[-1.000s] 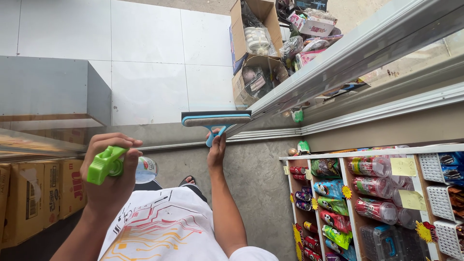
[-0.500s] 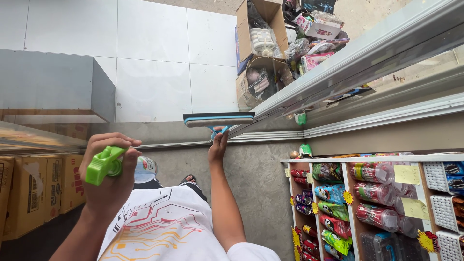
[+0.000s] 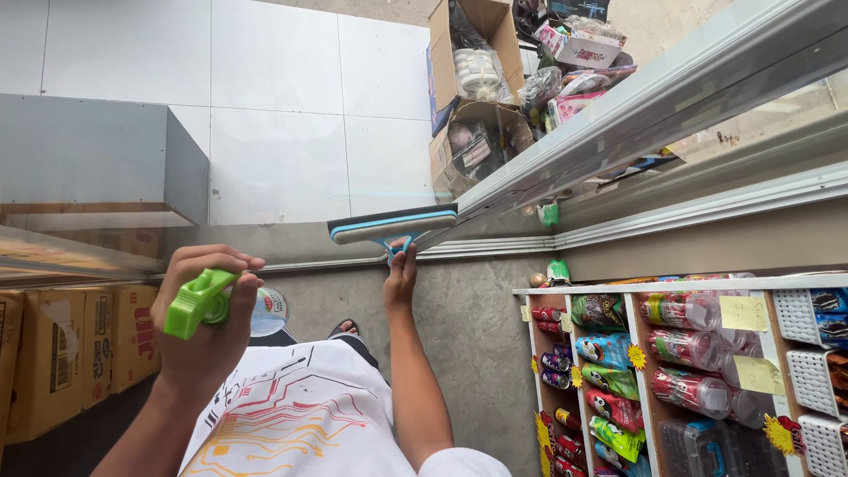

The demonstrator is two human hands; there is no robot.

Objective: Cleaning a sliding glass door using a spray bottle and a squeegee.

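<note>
My left hand (image 3: 208, 340) is closed around a clear spray bottle (image 3: 268, 311) with a bright green trigger head (image 3: 196, 303), held up at the left above my white printed shirt. My right hand (image 3: 400, 274) reaches down and grips the blue handle of a squeegee (image 3: 392, 224). Its blue and grey blade lies across the bottom of a glass door, next to the aluminium door frame (image 3: 636, 106). The blade is slightly tilted, its right end higher. One sandalled foot (image 3: 344, 329) shows below on the grey floor.
A white rack (image 3: 636, 353) of snack packets and drink cans stands at the right. Open cardboard boxes (image 3: 468, 62) of goods sit outside on white tiles. Stacked brown cartons (image 3: 53, 353) are at the left, and a grey cabinet (image 3: 88, 159) is above them.
The squeegee has shifted slightly left and down and its blade has tilted. My left hand with the spray bottle has barely moved.
</note>
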